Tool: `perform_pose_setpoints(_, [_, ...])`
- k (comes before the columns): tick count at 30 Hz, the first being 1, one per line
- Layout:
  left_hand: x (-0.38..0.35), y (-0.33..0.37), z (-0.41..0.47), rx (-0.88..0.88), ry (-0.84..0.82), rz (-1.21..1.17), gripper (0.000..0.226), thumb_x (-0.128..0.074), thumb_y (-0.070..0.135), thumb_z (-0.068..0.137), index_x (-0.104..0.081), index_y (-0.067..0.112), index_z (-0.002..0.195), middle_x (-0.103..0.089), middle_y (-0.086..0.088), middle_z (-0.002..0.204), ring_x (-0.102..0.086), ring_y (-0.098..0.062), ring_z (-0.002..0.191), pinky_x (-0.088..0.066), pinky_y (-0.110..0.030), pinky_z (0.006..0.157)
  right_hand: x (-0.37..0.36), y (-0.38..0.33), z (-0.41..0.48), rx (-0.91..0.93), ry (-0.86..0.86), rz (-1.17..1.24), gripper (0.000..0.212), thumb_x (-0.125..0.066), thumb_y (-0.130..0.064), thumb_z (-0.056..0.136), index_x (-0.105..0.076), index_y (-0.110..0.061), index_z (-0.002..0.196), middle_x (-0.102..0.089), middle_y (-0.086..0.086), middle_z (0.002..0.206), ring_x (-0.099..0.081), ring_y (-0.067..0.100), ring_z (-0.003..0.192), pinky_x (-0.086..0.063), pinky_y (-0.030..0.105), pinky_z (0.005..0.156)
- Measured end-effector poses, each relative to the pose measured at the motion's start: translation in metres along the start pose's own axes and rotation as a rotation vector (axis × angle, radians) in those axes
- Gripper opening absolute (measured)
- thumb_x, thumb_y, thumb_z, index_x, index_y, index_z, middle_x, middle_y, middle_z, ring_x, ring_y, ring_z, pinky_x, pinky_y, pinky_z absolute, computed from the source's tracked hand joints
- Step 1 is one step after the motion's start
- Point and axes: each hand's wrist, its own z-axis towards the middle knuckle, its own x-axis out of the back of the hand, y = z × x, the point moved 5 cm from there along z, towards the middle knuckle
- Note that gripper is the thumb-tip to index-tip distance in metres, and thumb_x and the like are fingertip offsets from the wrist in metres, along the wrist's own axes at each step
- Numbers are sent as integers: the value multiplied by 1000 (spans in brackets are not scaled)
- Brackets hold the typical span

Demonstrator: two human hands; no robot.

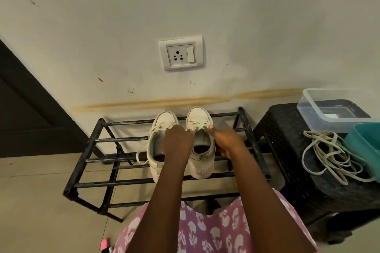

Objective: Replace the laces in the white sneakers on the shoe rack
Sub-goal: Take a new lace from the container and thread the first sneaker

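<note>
Off-white flat lace (198, 127) is what both hands have hold of. It crosses over the tongue of the right-hand sneaker (198, 115), and one strand runs out to each side. The right hand (226, 142) pinches its strand under the thumb at the outer eyelets, with the other fingers curled down along the shoe's side. The left hand (177, 142) is curled over the inner edge, knuckles up. Its fingertips are hidden, but the other strand runs straight into it, so I take it as gripping too.

That sneaker stands on the top tier of the shoe rack (92, 186), toe to the wall. The left-hand sneaker (164, 119) sits close beside it on the same tier, its own lace end hanging loose down among the bars. Just right of the rack, a black stool (277, 129) carries a tangled heap of spare laces (324, 156), with a clear tub (308, 107) and a teal tub (364, 144) alongside.

The lace looks limp and light, so it can be pulled but hardly pushed. To my eye it is best taken close to its stiff tip, or right at the eyelet. The sneaker seems light and soft-sided, and it rests only on thin bars. I would expect it to slide or tip under a tug unless one hand steadies its side wall or heel.
</note>
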Motion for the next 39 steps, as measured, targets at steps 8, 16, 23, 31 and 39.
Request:
perform_pose_setpoints(8, [-28,-7,6,132,-169,-524,24,-56,25,91,-70,7,97,-67,-20,106,-60,-36,106,-48,-42,95,-7,12,10,-119,240,570,28,-64,-21,87,-65,0,104,-67,15,103,-64,26,89,-55,40,83])
perform_pose_setpoints(16, [-23,-5,7,130,23,-559,20,-62,18,89,-72,2,96,-70,-14,91,-59,-21,80,-38,-22,65,-24,6,12,-165,269,744,34,-76,-15,77,-64,2,103,-63,10,94,-63,27,89,-56,43,81])
perform_pose_setpoints(23, [-30,-13,13,169,-48,-599,22,-67,18,86,-66,17,64,-68,-14,79,-65,-35,88,-53,-47,83,-8,-6,18,10,153,421,15,-54,-5,92,-66,3,98,-63,13,87,-62,27,88,-50,36,74])
perform_pose_setpoints(31, [-28,-7,10,147,-15,-565,23,-60,22,91,-72,3,86,-69,-15,89,-61,-30,88,-49,-38,80,11,-12,25,229,178,-204,23,-55,-10,87,-62,-23,69,-63,12,106,-58,27,96,-51,40,83])
perform_pose_setpoints(39, [-27,-9,13,177,-8,-649,20,-59,20,92,-68,9,79,-69,-16,92,-59,-28,85,-50,-39,81,14,-16,20,292,270,-392,15,-48,-15,95,-60,-23,94,-57,0,94,-54,21,89,-38,32,70])
